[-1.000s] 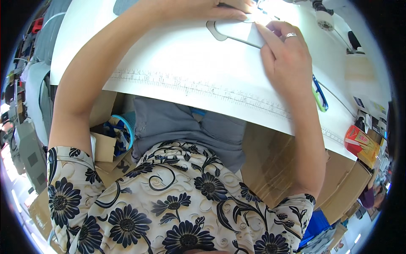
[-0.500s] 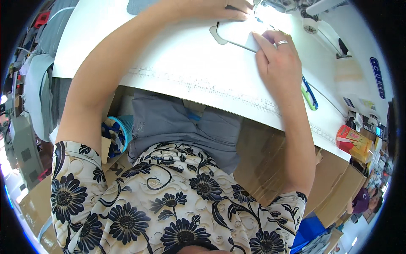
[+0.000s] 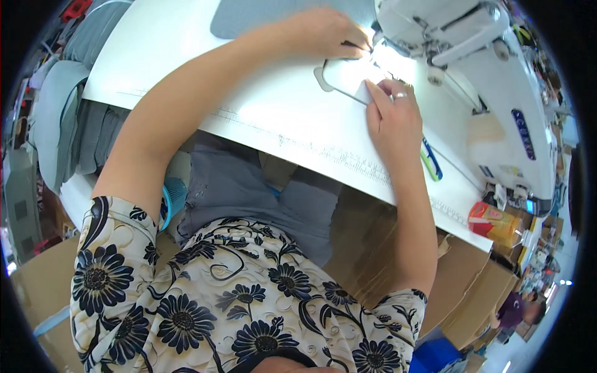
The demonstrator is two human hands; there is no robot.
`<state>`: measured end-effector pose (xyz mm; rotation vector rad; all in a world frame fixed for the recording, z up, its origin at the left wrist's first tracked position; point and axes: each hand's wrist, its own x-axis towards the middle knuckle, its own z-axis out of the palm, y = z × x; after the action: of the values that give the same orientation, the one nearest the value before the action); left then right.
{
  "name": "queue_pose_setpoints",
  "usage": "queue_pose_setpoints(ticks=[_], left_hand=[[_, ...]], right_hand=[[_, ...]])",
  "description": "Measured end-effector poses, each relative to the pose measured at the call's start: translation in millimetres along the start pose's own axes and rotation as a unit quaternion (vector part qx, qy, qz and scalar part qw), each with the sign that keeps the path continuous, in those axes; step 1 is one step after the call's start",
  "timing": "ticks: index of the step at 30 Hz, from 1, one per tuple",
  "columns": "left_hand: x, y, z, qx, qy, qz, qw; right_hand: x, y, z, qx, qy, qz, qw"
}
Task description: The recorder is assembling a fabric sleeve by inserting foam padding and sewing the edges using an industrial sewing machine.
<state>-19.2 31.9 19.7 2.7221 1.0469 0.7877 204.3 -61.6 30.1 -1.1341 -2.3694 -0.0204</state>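
Note:
My left hand (image 3: 326, 34) reaches across to the needle area of a white sewing machine (image 3: 460, 56). Its fingers are bent together, with a small dark thing (image 3: 356, 45) at their tips that I cannot make out. Nearer to me, my right hand (image 3: 396, 115), with a ring on it, rests by the machine bed with its fingers curled inward. A pale pointed edge shows at its fingertips; what they grip is hidden. The lamp's glare washes out the spot between both hands. Behind my left forearm lies a flat grey fabric piece (image 3: 249, 17).
Green-and-blue thread snips (image 3: 430, 160) lie beside my right wrist on the white sewing table (image 3: 273, 105), which has a ruler along its front edge. Stacked grey pieces (image 3: 59, 124) hang at left. A red-and-yellow container (image 3: 494, 224) stands right. Below are a blue basket (image 3: 174, 200) and cardboard.
The view has shifted, so more of the sewing machine and the grey fabric piece shows. Both hands appear lower in the picture but keep close to the same spot at the needle.

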Motion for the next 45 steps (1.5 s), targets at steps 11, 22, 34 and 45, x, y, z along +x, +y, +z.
queue_pose_setpoints(ticks=[11, 22, 34, 45], left_hand=[[-62.0, 32.9, -53.6, -0.008, -0.074, -0.078, 0.994], [-199.0, 38.1, -152.9, 0.286, -0.216, -0.094, 0.929], [-239.3, 113.6, -179.1, 0.184, -0.175, -0.095, 0.962], [-303.3, 179.9, -171.1, 0.132, 0.078, -0.018, 0.988]], right_hand=[[-9.6, -23.5, -15.1, 0.032, 0.033, -0.035, 0.998], [-52.5, -153.1, -47.9, 0.267, -0.002, -0.011, 0.964], [-55.9, -186.9, -26.0, 0.179, 0.031, -0.058, 0.982], [29.4, -240.2, -3.9, -0.019, -0.056, -0.186, 0.981]])
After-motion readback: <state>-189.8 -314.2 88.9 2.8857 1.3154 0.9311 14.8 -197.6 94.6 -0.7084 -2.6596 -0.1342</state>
